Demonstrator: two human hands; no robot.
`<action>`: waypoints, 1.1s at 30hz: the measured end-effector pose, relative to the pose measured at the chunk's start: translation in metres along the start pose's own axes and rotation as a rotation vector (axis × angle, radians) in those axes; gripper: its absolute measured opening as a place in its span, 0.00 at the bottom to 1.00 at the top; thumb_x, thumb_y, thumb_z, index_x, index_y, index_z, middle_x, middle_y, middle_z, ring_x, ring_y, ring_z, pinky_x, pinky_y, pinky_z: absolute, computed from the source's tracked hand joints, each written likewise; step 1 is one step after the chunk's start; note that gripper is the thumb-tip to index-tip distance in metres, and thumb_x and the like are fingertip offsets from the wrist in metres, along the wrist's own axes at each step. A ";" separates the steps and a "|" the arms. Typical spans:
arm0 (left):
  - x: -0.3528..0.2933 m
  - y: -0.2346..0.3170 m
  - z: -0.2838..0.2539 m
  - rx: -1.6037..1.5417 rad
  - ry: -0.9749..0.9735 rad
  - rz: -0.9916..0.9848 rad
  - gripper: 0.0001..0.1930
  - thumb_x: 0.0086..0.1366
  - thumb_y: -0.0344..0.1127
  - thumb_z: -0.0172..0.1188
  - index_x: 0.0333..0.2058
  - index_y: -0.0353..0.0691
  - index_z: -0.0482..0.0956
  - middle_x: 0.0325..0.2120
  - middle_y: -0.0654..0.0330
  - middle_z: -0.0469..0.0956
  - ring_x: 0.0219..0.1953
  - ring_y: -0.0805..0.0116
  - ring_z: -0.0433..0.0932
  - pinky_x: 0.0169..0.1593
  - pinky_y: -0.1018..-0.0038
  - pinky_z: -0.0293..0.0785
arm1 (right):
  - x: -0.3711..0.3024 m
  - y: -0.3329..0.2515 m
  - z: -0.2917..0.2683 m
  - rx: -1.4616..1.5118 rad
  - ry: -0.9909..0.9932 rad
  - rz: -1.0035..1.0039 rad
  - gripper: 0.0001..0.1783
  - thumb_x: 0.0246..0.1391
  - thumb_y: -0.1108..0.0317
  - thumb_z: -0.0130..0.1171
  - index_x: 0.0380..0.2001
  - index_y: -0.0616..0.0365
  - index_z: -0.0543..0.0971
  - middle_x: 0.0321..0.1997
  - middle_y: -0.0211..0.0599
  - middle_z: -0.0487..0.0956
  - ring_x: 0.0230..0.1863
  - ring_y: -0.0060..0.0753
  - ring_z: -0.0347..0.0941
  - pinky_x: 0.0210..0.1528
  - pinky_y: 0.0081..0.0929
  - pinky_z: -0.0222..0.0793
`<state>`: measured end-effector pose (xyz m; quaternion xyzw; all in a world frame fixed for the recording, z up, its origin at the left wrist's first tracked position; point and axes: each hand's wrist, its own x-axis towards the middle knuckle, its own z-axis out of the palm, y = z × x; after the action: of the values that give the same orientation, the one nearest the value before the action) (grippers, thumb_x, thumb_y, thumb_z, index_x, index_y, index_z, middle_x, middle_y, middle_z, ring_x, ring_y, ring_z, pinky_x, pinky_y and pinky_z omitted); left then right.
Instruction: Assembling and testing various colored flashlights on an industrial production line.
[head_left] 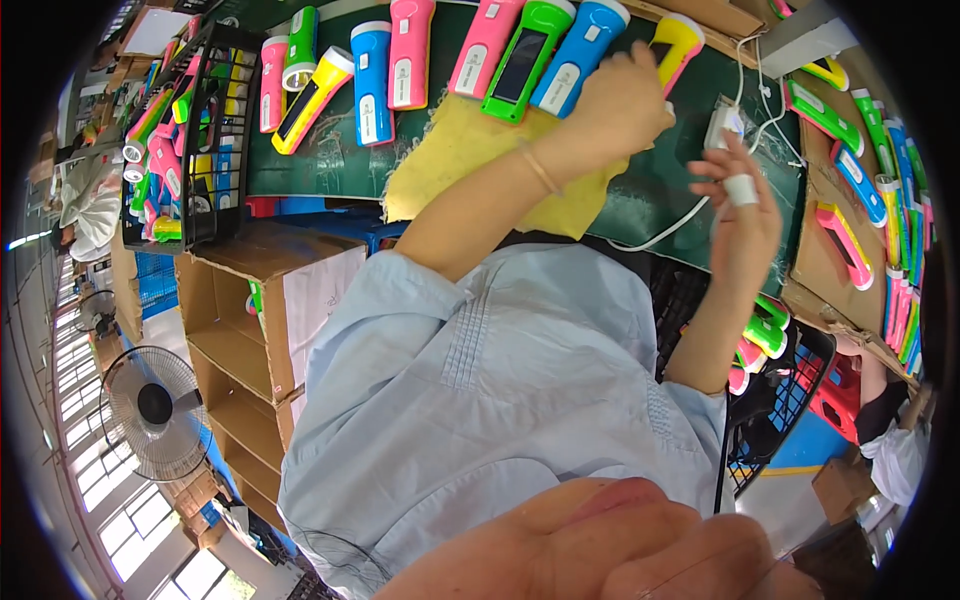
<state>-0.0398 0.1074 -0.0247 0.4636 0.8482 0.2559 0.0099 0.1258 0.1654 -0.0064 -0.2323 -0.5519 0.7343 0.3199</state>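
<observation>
My left hand [625, 105] reaches across to the right over the green table, its fingers curled around the body of a yellow-and-pink flashlight [680, 38]. Part of that flashlight is hidden behind the hand. My right hand [742, 200] is raised with its fingers apart, white tape around one finger, and holds nothing. Its fingertips are close to a white plug block [722, 128] on a cord. Left of my left hand lie a blue flashlight [580, 55], a green flashlight [528, 60] and a pink one [485, 45]. A yellow cloth [440, 165] lies beneath my left forearm.
More flashlights, among them a blue one [372, 85], lie at the table's left. A black wire basket [225, 130] of flashlights stands beyond them. At right, a cardboard sheet [815, 250] bears several flashlights. White cords cross the table's right side. Cardboard compartments [230, 330] stand left of me.
</observation>
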 end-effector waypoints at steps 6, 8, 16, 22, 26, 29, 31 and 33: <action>-0.068 0.013 -0.047 -1.237 -0.410 -0.134 0.13 0.63 0.35 0.39 0.39 0.30 0.64 0.21 0.54 0.73 0.18 0.67 0.74 0.23 0.73 0.70 | -0.005 0.014 0.043 0.156 0.020 0.190 0.21 0.56 0.57 0.51 0.43 0.66 0.70 0.39 0.42 0.76 0.36 0.32 0.73 0.38 0.22 0.69; -0.087 0.013 -0.058 -1.130 -0.481 -0.047 0.11 0.64 0.36 0.43 0.39 0.33 0.65 0.19 0.58 0.73 0.17 0.69 0.72 0.23 0.74 0.70 | -0.028 -0.004 0.074 0.118 0.302 -0.294 0.15 0.51 0.65 0.56 0.39 0.65 0.73 0.34 0.41 0.77 0.34 0.30 0.73 0.36 0.24 0.68; -0.097 -0.017 -0.055 -1.166 -0.131 -0.060 0.28 0.57 0.45 0.57 0.50 0.33 0.63 0.48 0.51 0.69 0.49 0.63 0.70 0.52 0.68 0.66 | -0.044 0.031 0.067 -0.354 -0.357 -0.114 0.18 0.47 0.68 0.59 0.40 0.65 0.69 0.29 0.35 0.72 0.28 0.25 0.68 0.32 0.24 0.66; -0.077 -0.013 -0.057 -1.752 -0.048 -0.444 0.16 0.60 0.35 0.55 0.44 0.37 0.64 0.29 0.58 0.71 0.32 0.66 0.75 0.42 0.66 0.75 | -0.040 0.035 0.034 -0.298 -0.376 -0.052 0.09 0.52 0.77 0.50 0.37 0.69 0.74 0.31 0.35 0.71 0.33 0.25 0.72 0.35 0.18 0.67; -0.068 -0.014 -0.066 -1.891 -0.304 -0.486 0.18 0.59 0.39 0.56 0.44 0.38 0.65 0.27 0.58 0.71 0.26 0.69 0.73 0.29 0.72 0.73 | -0.033 0.026 0.013 -0.186 -0.188 0.270 0.09 0.54 0.76 0.48 0.35 0.65 0.77 0.28 0.30 0.74 0.23 0.15 0.64 0.24 0.12 0.56; -0.063 -0.005 -0.065 -1.865 -0.353 -0.503 0.19 0.60 0.41 0.55 0.46 0.38 0.65 0.25 0.58 0.71 0.24 0.69 0.72 0.27 0.73 0.72 | -0.036 0.027 0.018 -0.158 -0.103 0.272 0.08 0.54 0.74 0.49 0.34 0.64 0.77 0.24 0.27 0.72 0.21 0.13 0.60 0.22 0.11 0.52; -0.062 -0.006 -0.061 -2.015 -0.427 -0.581 0.19 0.60 0.42 0.54 0.44 0.35 0.66 0.24 0.56 0.73 0.22 0.66 0.75 0.25 0.71 0.75 | -0.037 0.028 0.019 -0.143 -0.101 0.262 0.08 0.54 0.74 0.49 0.34 0.64 0.77 0.24 0.26 0.71 0.21 0.13 0.60 0.22 0.11 0.53; -0.059 -0.013 -0.058 -2.050 -0.466 -0.563 0.20 0.60 0.43 0.53 0.44 0.34 0.66 0.23 0.56 0.73 0.22 0.66 0.75 0.25 0.70 0.75 | -0.037 0.029 0.021 -0.170 -0.129 0.226 0.08 0.54 0.73 0.50 0.34 0.64 0.77 0.23 0.25 0.70 0.21 0.13 0.60 0.22 0.11 0.53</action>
<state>-0.0309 0.0304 0.0068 0.0611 0.2843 0.7362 0.6111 0.1311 0.1195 -0.0284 -0.2714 -0.6018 0.7297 0.1782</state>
